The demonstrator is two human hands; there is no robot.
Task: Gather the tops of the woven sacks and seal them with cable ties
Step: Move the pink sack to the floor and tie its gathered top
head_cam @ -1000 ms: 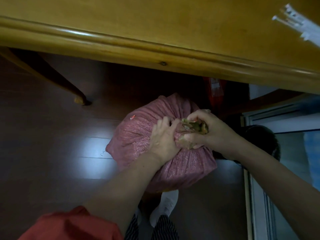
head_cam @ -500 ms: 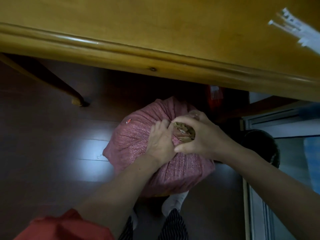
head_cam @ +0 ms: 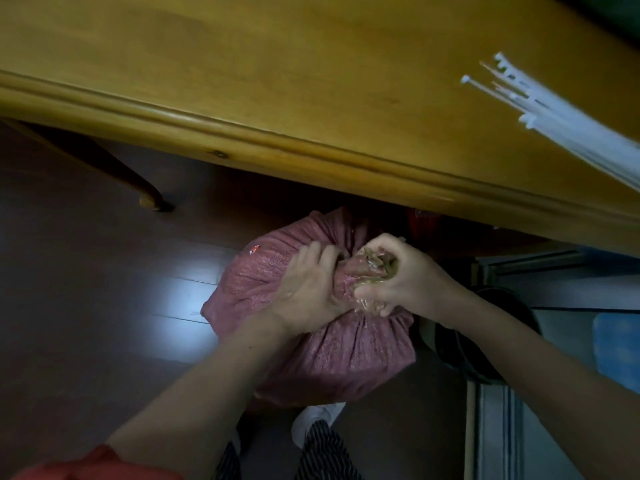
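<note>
Pink woven sack (head_cam: 311,344): on dark wooden floor (head_cam: 86,306), partly under near edge of yellow wooden table (head_cam: 242,81) | left hand (head_cam: 308,289): fingers curled, grasping sack neck | right hand (head_cam: 405,278): clenched around bunched top | white plastic cable ties (head_cam: 561,112): far right, on tabletop

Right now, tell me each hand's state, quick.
Left hand: closed, gripping the pink woven sack beside its bunched top.
Right hand: closed, clutching that bunched top.

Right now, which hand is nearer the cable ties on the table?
Right. The right hand grips the sack below the cable ties; the left hand grips farther left.
</note>
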